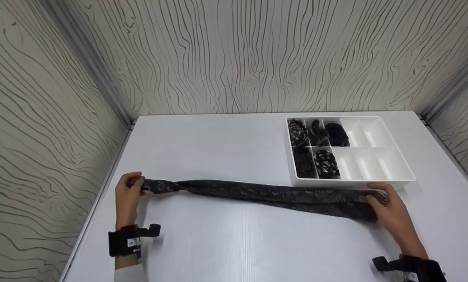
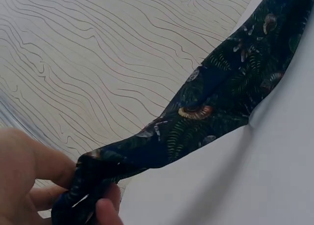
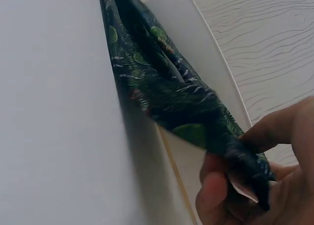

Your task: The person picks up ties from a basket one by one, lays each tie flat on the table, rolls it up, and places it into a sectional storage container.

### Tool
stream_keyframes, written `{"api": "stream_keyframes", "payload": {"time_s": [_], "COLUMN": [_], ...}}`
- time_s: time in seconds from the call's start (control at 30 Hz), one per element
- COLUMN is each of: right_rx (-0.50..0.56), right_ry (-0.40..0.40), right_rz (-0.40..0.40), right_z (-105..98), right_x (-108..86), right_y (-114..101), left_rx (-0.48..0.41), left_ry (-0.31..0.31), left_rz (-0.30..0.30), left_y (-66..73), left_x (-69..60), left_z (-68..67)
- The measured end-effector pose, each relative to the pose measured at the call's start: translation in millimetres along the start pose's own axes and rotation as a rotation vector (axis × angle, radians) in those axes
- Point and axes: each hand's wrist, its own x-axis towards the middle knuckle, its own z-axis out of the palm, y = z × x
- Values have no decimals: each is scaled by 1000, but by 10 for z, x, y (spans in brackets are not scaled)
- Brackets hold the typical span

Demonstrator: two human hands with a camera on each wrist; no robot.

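A long, dark patterned scarf is stretched from left to right in front of the white box. Fern and shell prints show on the scarf in the left wrist view, and green leafy patches in the right wrist view. My left hand pinches its narrow, twisted left end between thumb and fingers. At the other end, my right hand grips the wider, loosely folded part of the scarf, just in front of the box's right half.
A white divided box stands at the back right of the white table. Rolled dark cloths fill several left compartments, three in the back row and two in front. Wood-grain panels rise behind and at both sides.
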Motion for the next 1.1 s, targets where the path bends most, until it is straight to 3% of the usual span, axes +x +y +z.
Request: {"api": "stream_keyframes", "payload": {"time_s": [0.1, 0.27, 0.37, 0.43, 0.57, 0.7, 0.87, 0.97, 1.1], "right_rx": [-15, 27, 114, 147, 134, 97, 90, 84, 68], "right_ry": [-54, -49, -26, -24, -32, -10, 27, 34, 42], "right_rz": [26, 153, 225, 241, 250, 244, 254, 273, 274], "right_z": [-91, -303, -422, -468, -484, -452, -419, -393, -355], "right_x": [34, 79, 104, 118, 145, 166, 167, 176, 188], "right_y": [94, 248, 352, 417, 500, 517, 501, 492, 483], "left_rx": [-22, -93, -65, 13, 153, 237, 253, 266, 265], "left_ry": [-83, -208, -224, -226, -251, -299, -287, -277, -331], "left_rz": [-31, -90, -98, -89, -67, -53, -34, -62, -109], "left_y": [-20, -7, -4, -12, -43, -63, -65, -47, -27], "left_x": [2, -3, 7, 12, 28, 23, 22, 17, -14], "left_z": [-26, -74, -88, -82, -29, 7, -2, -28, -88]}}
